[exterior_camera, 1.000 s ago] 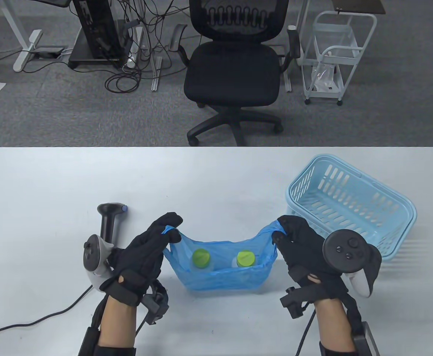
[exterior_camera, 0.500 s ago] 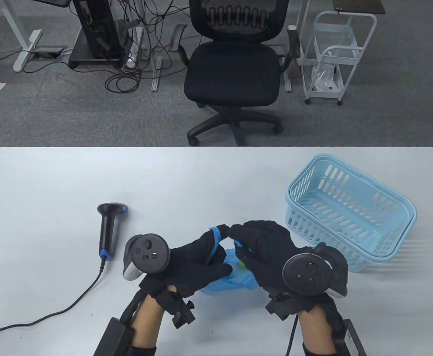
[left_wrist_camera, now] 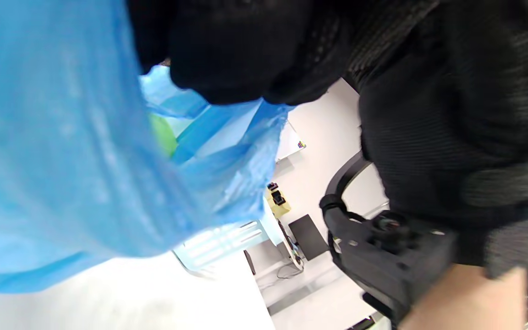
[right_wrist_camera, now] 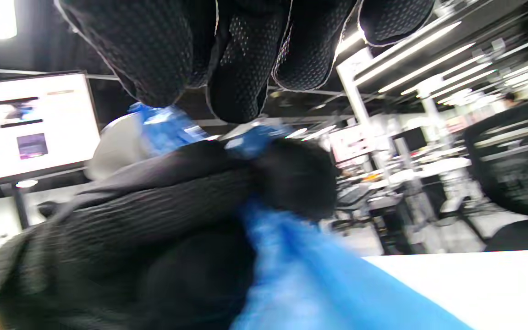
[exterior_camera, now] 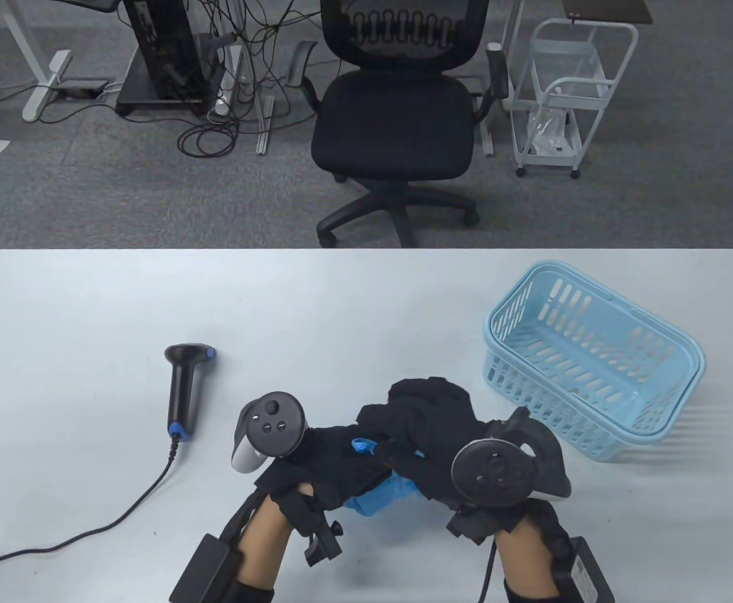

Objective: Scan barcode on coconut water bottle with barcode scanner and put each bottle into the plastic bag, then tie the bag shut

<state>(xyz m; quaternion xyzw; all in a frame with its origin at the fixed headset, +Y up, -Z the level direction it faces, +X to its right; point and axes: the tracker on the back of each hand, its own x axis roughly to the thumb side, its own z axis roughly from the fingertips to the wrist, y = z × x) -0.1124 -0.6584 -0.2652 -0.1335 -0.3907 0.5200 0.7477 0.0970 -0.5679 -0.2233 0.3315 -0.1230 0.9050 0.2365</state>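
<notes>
Since a second ago both hands have swung inward from holding the handles wide apart and now cross over the thin blue plastic bag (exterior_camera: 382,497). The left hand (exterior_camera: 335,455) pinches a blue handle end; the right hand (exterior_camera: 432,418) lies over it, gripping bag plastic. A green bottle cap (left_wrist_camera: 163,137) shows inside. Left of the hands lies the black handheld barcode scanner (exterior_camera: 184,383); to their right, the light-blue slotted basket (exterior_camera: 592,358) stands on the white desk (exterior_camera: 90,301).

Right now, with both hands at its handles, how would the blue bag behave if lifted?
Probably floppy: the blue bag bunches and creases under the left hand and right hand. Likely bottom-heavy, since a green bottle cap shows inside.
</notes>
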